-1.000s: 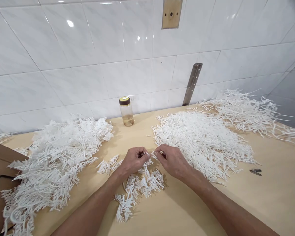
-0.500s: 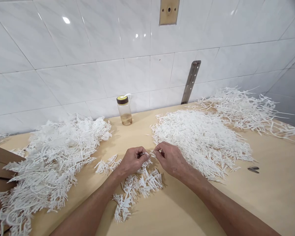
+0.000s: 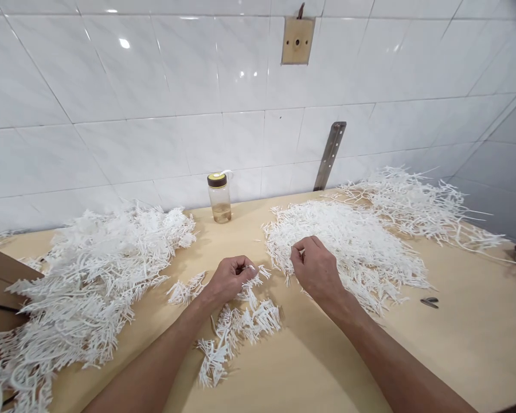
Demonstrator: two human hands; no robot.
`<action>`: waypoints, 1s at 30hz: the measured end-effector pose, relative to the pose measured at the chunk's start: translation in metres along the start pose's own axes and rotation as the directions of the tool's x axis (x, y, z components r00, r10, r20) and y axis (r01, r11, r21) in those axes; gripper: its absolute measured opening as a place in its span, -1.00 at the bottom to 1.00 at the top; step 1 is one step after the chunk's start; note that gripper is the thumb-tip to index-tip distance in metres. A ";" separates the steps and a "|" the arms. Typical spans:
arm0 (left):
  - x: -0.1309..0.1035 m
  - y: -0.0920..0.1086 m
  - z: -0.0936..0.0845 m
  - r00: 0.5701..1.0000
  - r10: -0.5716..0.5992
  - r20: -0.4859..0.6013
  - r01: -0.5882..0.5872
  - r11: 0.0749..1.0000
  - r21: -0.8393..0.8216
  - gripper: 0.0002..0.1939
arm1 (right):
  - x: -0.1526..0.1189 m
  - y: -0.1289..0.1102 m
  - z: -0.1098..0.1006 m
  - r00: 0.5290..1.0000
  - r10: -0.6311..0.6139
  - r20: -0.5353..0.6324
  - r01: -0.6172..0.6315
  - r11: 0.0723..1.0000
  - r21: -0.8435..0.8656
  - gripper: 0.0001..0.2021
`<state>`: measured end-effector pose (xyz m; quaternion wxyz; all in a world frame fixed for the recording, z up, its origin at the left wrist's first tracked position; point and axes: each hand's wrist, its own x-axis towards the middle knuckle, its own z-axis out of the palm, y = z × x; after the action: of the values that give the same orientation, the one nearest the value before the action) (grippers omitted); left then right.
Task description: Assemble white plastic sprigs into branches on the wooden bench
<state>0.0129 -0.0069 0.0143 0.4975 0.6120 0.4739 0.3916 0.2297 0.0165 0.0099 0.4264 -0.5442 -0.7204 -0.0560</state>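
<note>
My left hand [image 3: 232, 278] is closed in a pinch on a white branched strand [image 3: 262, 272], whose tips stick out past the fingers. Below it on the table lies a small cluster of joined white strands [image 3: 243, 327]. My right hand [image 3: 316, 264] is closed over the left edge of a wide pile of short white pieces [image 3: 348, 229]; whatever its fingertips hold is hidden or too small to name. A large heap of branched white strands [image 3: 98, 275] covers the left side.
A bottle [image 3: 219, 198] with a dark and yellow lid stands near the tiled wall. Longer strands [image 3: 413, 201] lie at the back right. Small metal snips [image 3: 430, 302] rest on the table [image 3: 468, 338]. A brown box [image 3: 4, 281] is at the left edge.
My right hand has moved right, away from my left hand, to over the pile. My left hand has stayed nearly in place. The view has tilted slightly upward.
</note>
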 end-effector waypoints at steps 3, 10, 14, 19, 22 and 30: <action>0.001 -0.001 0.001 0.999 0.001 -0.054 -0.003 0.999 -0.032 -0.58 | 0.004 0.008 -0.006 0.994 -0.009 -0.112 0.015 0.999 0.051 -0.88; 0.002 -0.002 0.004 0.996 0.004 -0.090 -0.007 0.999 -0.036 -0.56 | 0.009 0.016 -0.012 0.980 0.029 -0.197 -0.025 0.999 0.026 -0.94; 0.003 -0.005 0.004 0.995 0.014 -0.101 -0.017 0.999 -0.030 -0.57 | 0.012 0.023 -0.013 0.984 0.050 -0.170 -0.043 0.998 0.043 -0.91; 0.003 -0.004 0.005 0.993 0.014 -0.113 -0.017 0.999 -0.029 -0.59 | 0.012 0.019 -0.013 0.989 0.132 -0.067 -0.121 0.981 0.152 -0.86; 0.003 -0.004 0.004 0.993 0.017 -0.115 -0.022 0.999 -0.044 -0.58 | 0.012 0.016 -0.014 0.984 0.177 -0.030 -0.169 0.970 0.176 -0.84; 0.003 -0.003 0.002 0.991 0.000 -0.133 -0.011 0.997 -0.078 -0.59 | 0.009 0.002 -0.019 0.990 0.103 -0.095 -0.081 0.974 0.210 -0.79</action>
<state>0.0146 -0.0041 0.0110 0.4873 0.5659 0.4886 0.4513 0.2412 0.0130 0.0271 0.5199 -0.5262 -0.6728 0.0099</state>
